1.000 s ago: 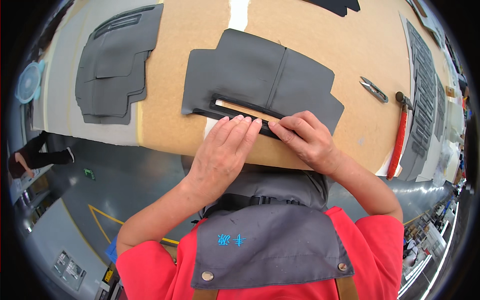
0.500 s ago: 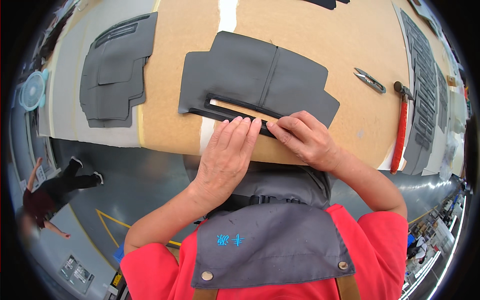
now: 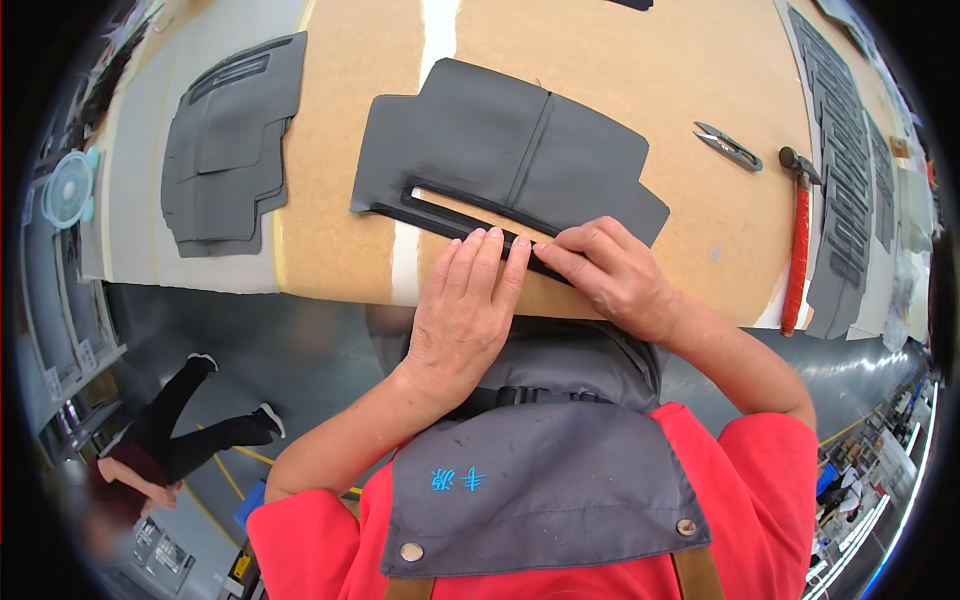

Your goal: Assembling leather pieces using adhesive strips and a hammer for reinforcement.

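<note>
A dark grey leather-like panel (image 3: pixel 470 130) lies before me, with a vertical seam and a long slot framed in black. Along its near side runs a black edge strip (image 3: pixel 425 220). My left hand (image 3: pixel 465 305) rests with its fingers stretched out side by side, their tips on the strip below the slot. Just to the right, my right hand (image 3: pixel 615 270) has curled fingers, with thumb and index finger pinching the strip at the panel's near edge. The right end of that edge is hidden beneath this hand.
Thread snips (image 3: pixel 728 146) and a red-handled hammer (image 3: pixel 797 240) lie at the right. Stacked grey panels (image 3: pixel 230 150) are on the left, beside a small fan (image 3: pixel 70 188). More slotted dark pieces (image 3: pixel 840 150) line the table's right side. A person (image 3: pixel 170 440) walks at the left.
Both hands stay at nearly the same place on the strip, the right one still pinching. The view has shifted slightly. The person at the left has moved nearer, toward the picture's middle.
</note>
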`<state>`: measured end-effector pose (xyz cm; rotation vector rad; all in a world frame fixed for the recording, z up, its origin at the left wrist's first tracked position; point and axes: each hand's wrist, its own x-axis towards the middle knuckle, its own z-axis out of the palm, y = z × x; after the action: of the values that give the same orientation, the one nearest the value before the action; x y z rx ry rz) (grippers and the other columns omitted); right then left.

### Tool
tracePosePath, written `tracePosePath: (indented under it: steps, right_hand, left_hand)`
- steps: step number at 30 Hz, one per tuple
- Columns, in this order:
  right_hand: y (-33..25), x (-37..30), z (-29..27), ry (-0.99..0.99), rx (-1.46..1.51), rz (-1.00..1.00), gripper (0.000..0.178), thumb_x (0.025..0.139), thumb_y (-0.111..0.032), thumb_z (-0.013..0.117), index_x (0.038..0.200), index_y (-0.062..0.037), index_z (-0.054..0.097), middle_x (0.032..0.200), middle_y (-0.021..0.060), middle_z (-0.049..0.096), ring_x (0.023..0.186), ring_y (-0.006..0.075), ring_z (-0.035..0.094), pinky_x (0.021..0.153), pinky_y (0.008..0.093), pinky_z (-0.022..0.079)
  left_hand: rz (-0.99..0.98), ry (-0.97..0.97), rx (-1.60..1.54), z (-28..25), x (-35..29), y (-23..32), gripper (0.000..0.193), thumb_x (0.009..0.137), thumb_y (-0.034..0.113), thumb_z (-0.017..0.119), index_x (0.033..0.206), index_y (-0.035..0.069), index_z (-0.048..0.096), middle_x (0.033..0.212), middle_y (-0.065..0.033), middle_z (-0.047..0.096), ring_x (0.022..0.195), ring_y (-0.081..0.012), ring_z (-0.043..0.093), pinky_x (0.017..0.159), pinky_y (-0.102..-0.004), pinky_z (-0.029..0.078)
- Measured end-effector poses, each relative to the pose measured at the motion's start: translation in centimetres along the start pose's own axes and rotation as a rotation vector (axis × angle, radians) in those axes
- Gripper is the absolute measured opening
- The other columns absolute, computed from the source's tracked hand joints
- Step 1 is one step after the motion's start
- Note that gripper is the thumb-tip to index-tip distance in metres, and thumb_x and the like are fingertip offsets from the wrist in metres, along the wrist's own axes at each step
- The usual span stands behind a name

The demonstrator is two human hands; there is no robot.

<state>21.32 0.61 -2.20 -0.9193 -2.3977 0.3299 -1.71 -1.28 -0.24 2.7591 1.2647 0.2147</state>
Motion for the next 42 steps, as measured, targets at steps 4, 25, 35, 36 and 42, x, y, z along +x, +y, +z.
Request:
tracePosePath:
  steps: [4,25,35,36,42]
  right_hand:
    - [-0.4,-1.1,0.3,0.068,0.063,0.146,0.040,0.075,-0.004,0.069,0.115,0.0017,0.069,0.101,0.0103,0.063,0.086,0.0246,0.061,0.074,0.0342,0.055]
    - [-0.8,-1.9,0.0,0.096,0.083,0.226,0.026,0.079,-0.001,0.081,0.104,-0.0053,0.073,0.095,0.0071,0.062,0.083,0.0248,0.058,0.070,0.0347,0.051]
    - [-2.7,-1.8,-0.4,0.153,0.177,0.557,0.017,0.084,-0.003,0.078,0.100,-0.0065,0.073,0.087,0.0047,0.063,0.080,0.0242,0.054,0.070,0.0350,0.044]
    - [-2.9,-1.9,-0.3,0.147,0.173,0.586,0.016,0.085,-0.002,0.078,0.100,-0.0066,0.073,0.086,0.0042,0.063,0.080,0.0240,0.054,0.070,0.0346,0.043]
    - [-2.6,-3.0,0.2,0.176,0.125,0.443,0.023,0.082,-0.005,0.079,0.105,-0.0081,0.076,0.088,0.0010,0.063,0.080,0.0210,0.054,0.072,0.0344,0.041]
  left_hand:
    - [0.019,-0.008,-0.035,0.0,0.1,0.4,0.058,0.087,0.002,0.062,0.145,0.002,0.054,0.138,-0.0154,0.053,0.133,-0.0301,0.052,0.113,-0.0418,0.043]
    - [0.029,-0.022,-0.119,0.6,0.1,0.9,0.064,0.084,-0.003,0.063,0.147,0.004,0.053,0.139,-0.0166,0.051,0.135,-0.0320,0.050,0.116,-0.0437,0.042]
    - [0.055,-0.037,-0.150,0.3,0.5,1.2,0.060,0.086,-0.001,0.062,0.144,-0.005,0.052,0.138,-0.0165,0.053,0.133,-0.0310,0.052,0.116,-0.0431,0.043]
    - [0.052,-0.034,-0.153,0.3,0.5,1.3,0.059,0.086,-0.001,0.062,0.144,-0.004,0.053,0.137,-0.0163,0.054,0.132,-0.0309,0.053,0.115,-0.0426,0.044]
    - [0.055,-0.024,-0.120,0.3,0.6,1.4,0.056,0.088,0.000,0.062,0.143,-0.004,0.054,0.135,-0.0164,0.056,0.129,-0.0311,0.056,0.113,-0.0414,0.047]
